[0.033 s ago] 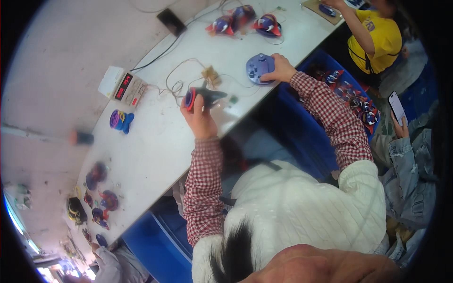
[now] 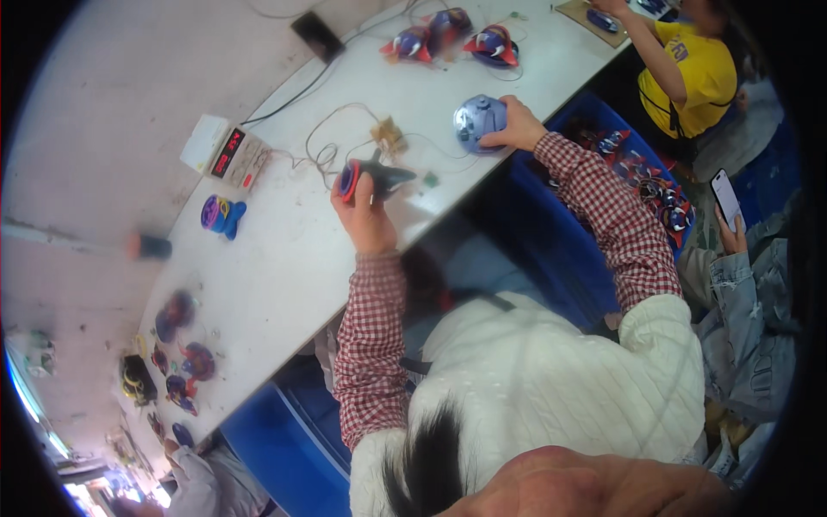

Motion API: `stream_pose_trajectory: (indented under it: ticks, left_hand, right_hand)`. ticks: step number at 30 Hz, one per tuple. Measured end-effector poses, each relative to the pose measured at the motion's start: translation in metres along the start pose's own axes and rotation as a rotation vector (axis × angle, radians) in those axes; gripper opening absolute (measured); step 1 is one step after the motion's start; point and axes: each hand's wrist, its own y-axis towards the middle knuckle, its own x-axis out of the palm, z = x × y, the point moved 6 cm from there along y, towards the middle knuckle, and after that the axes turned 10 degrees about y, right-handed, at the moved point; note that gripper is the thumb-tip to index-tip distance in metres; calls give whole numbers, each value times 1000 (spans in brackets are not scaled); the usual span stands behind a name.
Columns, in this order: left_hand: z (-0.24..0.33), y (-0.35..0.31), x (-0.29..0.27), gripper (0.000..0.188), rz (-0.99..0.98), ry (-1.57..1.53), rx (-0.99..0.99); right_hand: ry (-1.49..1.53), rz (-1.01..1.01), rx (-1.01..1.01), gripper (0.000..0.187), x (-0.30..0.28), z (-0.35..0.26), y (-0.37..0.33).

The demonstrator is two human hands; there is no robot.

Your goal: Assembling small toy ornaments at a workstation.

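Note:
My left hand [image 2: 369, 222] is closed around a dark toy part with a red rim [image 2: 349, 181], held just over the white table [image 2: 284, 267]; its exact kind is hard to make out. Farther right, my right hand [image 2: 520, 126] grips a rounded blue-purple plastic shell [image 2: 472, 119] by its right edge, thumb on top. The shell's upper face has holes and small raised bits. Between the hands, a small green circuit board [image 2: 431, 179] lies on the table at the end of a thin wire. A yellowish-brown block [image 2: 388, 133] with wires sits beyond the left hand's part.
A meter with a red display [image 2: 231, 155] and a blue-and-purple object [image 2: 222, 217] stand at left. Several red-and-blue toy assemblies [image 2: 493, 45] lie at the far end; others fill a blue bin [image 2: 564, 112] at right. Nearby are a person in yellow [image 2: 693, 73] and a hand holding a phone [image 2: 726, 194].
The shell in my right hand has tilted slightly, and its surface catches more light. My left hand keeps its hold in nearly the same place.

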Motion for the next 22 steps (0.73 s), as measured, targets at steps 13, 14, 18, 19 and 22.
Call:
stream_pose_trajectory:
  ticks: [13,14,18,19,22]
  left_hand:
    - [98,-9,-88,75,-202,896,102]
    - [121,-10,-92,76,-211,986,178]
    - [217,-21,-128,75,-139,1454,387]
    - [235,-24,-136,75,-101,1482,372]
    - [273,-34,-145,77,-362,1992,396]
  right_hand:
    - [1181,-36,-62,70,3,-16,-28]
    - [1187,-35,-52,70,1,-23,-38]
    - [982,-227,-80,68,12,-79,-56]
    - [994,-272,-90,68,17,-95,-54]
    - [843,-383,-266,66,39,-151,-67]
